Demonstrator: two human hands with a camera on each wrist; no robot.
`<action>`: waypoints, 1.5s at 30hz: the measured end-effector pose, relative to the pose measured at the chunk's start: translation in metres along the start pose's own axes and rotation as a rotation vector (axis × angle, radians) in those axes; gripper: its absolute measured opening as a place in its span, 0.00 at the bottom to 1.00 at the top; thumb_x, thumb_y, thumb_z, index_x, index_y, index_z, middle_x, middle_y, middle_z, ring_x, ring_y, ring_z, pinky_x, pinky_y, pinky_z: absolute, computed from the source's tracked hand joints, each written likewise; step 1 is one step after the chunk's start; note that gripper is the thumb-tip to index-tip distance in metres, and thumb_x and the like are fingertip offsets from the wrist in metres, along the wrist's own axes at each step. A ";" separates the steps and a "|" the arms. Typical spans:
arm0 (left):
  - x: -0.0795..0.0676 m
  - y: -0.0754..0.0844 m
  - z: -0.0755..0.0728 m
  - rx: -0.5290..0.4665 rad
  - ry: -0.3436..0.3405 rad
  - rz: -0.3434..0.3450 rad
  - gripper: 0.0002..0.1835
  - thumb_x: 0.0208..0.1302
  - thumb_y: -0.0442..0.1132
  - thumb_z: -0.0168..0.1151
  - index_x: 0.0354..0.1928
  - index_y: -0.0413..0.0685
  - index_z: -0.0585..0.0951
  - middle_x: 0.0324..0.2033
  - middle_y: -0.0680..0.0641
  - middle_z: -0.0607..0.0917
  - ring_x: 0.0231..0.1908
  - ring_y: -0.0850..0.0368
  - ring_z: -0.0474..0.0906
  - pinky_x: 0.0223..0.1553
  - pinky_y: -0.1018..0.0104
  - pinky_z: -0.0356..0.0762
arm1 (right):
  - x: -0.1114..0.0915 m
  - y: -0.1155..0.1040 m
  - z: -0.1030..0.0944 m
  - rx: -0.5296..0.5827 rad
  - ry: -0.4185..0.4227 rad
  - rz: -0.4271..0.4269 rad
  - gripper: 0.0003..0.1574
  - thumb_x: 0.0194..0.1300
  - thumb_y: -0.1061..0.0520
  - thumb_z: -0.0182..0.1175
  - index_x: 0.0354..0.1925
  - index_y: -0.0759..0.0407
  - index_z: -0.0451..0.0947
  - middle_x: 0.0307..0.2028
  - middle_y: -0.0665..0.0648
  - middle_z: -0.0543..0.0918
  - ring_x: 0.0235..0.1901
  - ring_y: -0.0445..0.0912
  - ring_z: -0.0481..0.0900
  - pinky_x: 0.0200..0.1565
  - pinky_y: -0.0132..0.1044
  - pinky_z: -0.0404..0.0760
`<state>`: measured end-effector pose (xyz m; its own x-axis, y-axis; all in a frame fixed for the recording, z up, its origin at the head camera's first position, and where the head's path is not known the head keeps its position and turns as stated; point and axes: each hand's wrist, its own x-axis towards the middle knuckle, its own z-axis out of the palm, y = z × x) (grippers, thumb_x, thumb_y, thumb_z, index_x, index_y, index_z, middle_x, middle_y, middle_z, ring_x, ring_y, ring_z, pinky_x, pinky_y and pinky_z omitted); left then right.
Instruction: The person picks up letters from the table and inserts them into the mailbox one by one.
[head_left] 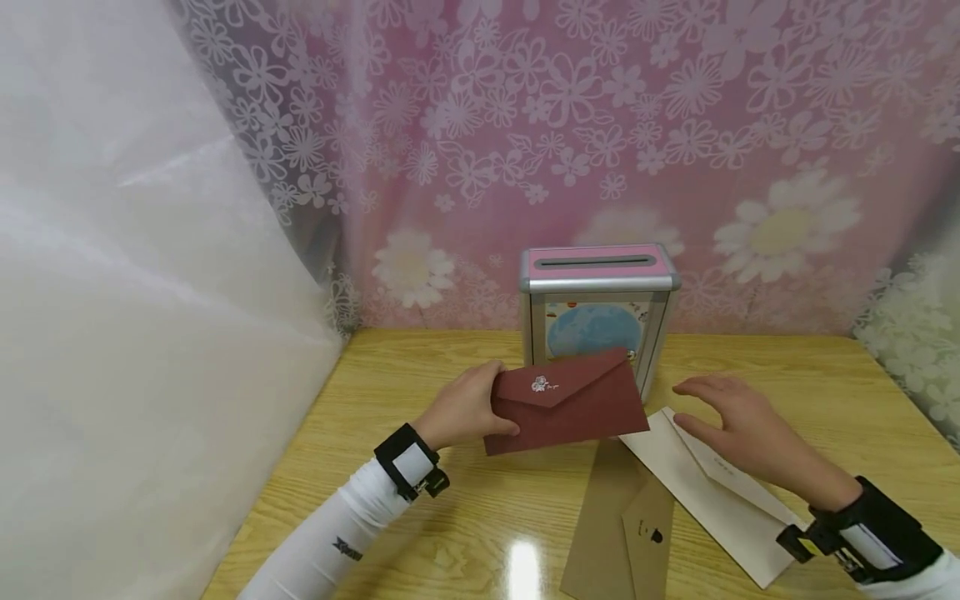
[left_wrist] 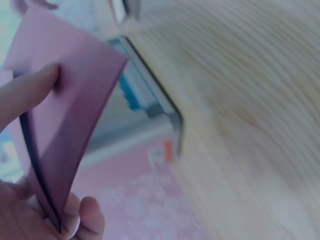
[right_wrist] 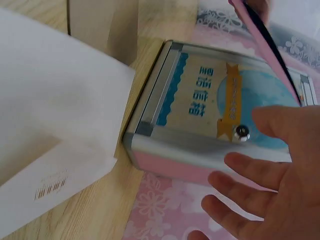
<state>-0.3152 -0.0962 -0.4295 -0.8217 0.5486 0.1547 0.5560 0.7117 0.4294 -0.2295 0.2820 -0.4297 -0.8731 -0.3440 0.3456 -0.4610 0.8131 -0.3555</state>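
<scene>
My left hand (head_left: 467,407) grips a dark red envelope (head_left: 573,408) by its left end, thumb on the near face and fingers behind. Its pointed flap and a small white print face me, and it hangs in front of the mailbox (head_left: 600,271). In the left wrist view the thumb lies on the envelope (left_wrist: 75,85), with fingers around its lower edge. My right hand (head_left: 738,421) hovers over a cream envelope (head_left: 720,492), fingers apart and holding nothing. The right wrist view shows the spread hand (right_wrist: 280,180) in front of the mailbox (right_wrist: 200,100).
A brown kraft envelope (head_left: 611,533) lies on the wooden table (head_left: 450,517), beside the cream one. The pink and silver mailbox has a slot on top and a small lock on its front. A pink floral curtain (head_left: 465,183) hangs behind; white sheeting (head_left: 150,333) covers the left side.
</scene>
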 end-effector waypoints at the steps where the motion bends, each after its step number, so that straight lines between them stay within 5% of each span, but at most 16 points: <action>1: 0.000 0.005 -0.001 -0.015 0.020 0.010 0.35 0.38 0.58 0.77 0.47 0.55 0.71 0.36 0.58 0.76 0.34 0.65 0.71 0.30 0.62 0.76 | 0.000 -0.002 0.002 -0.005 -0.013 -0.011 0.28 0.63 0.46 0.62 0.55 0.62 0.76 0.53 0.67 0.76 0.53 0.63 0.67 0.45 0.66 0.70; 7: 0.004 0.029 0.000 -0.124 0.116 0.034 0.38 0.41 0.60 0.75 0.50 0.51 0.70 0.38 0.56 0.76 0.34 0.65 0.72 0.31 0.64 0.77 | -0.001 -0.020 0.008 0.083 -0.091 -0.055 0.37 0.59 0.38 0.63 0.61 0.54 0.72 0.51 0.59 0.78 0.51 0.55 0.71 0.43 0.60 0.75; 12: 0.007 0.047 0.005 -0.154 0.169 0.054 0.38 0.43 0.60 0.74 0.52 0.49 0.69 0.39 0.56 0.75 0.36 0.65 0.71 0.32 0.65 0.77 | 0.003 -0.037 0.014 0.161 -0.059 -0.150 0.32 0.63 0.44 0.62 0.63 0.45 0.69 0.52 0.51 0.76 0.49 0.46 0.72 0.41 0.53 0.77; 19: 0.011 0.065 0.015 -0.144 0.260 0.125 0.38 0.44 0.57 0.74 0.54 0.47 0.69 0.41 0.54 0.76 0.38 0.65 0.71 0.34 0.67 0.77 | 0.008 -0.053 0.016 0.223 -0.006 -0.124 0.25 0.71 0.53 0.54 0.64 0.42 0.68 0.61 0.49 0.71 0.57 0.45 0.67 0.46 0.53 0.75; 23: 0.012 0.071 0.021 -0.094 0.294 0.149 0.38 0.46 0.58 0.73 0.55 0.47 0.69 0.43 0.53 0.77 0.39 0.65 0.71 0.40 0.63 0.75 | 0.009 -0.056 0.017 0.251 0.058 -0.062 0.09 0.73 0.55 0.51 0.40 0.47 0.79 0.34 0.47 0.78 0.31 0.38 0.73 0.30 0.39 0.76; 27: 0.011 0.074 0.025 -0.062 0.283 0.154 0.37 0.51 0.61 0.68 0.57 0.48 0.69 0.43 0.56 0.76 0.40 0.66 0.69 0.46 0.57 0.70 | 0.010 -0.057 0.015 0.275 0.141 -0.020 0.20 0.73 0.58 0.51 0.21 0.50 0.71 0.17 0.46 0.64 0.15 0.39 0.59 0.19 0.33 0.64; 33: 0.010 0.078 0.022 -0.086 0.283 0.230 0.28 0.63 0.59 0.58 0.56 0.48 0.72 0.40 0.55 0.78 0.36 0.66 0.72 0.36 0.68 0.73 | 0.015 -0.054 0.005 0.272 0.221 -0.054 0.14 0.71 0.63 0.51 0.28 0.53 0.75 0.22 0.50 0.74 0.19 0.41 0.67 0.21 0.36 0.69; 39: 0.010 0.082 0.011 -0.072 0.292 0.275 0.21 0.69 0.53 0.53 0.53 0.44 0.78 0.38 0.52 0.76 0.34 0.62 0.72 0.31 0.72 0.73 | 0.021 -0.051 -0.010 0.237 0.188 -0.078 0.11 0.72 0.63 0.49 0.32 0.54 0.74 0.23 0.50 0.73 0.20 0.42 0.67 0.21 0.34 0.67; 45: 0.012 0.084 0.004 -0.086 0.315 0.311 0.16 0.69 0.40 0.56 0.55 0.44 0.76 0.37 0.52 0.79 0.31 0.69 0.72 0.29 0.76 0.74 | 0.029 -0.049 -0.021 0.200 0.136 -0.137 0.14 0.72 0.63 0.51 0.28 0.50 0.71 0.19 0.47 0.68 0.17 0.39 0.62 0.21 0.32 0.65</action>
<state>-0.2781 -0.0277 -0.3955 -0.6230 0.5604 0.5457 0.7808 0.4879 0.3904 -0.2288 0.2428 -0.3839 -0.7772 -0.3669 0.5112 -0.6074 0.6496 -0.4572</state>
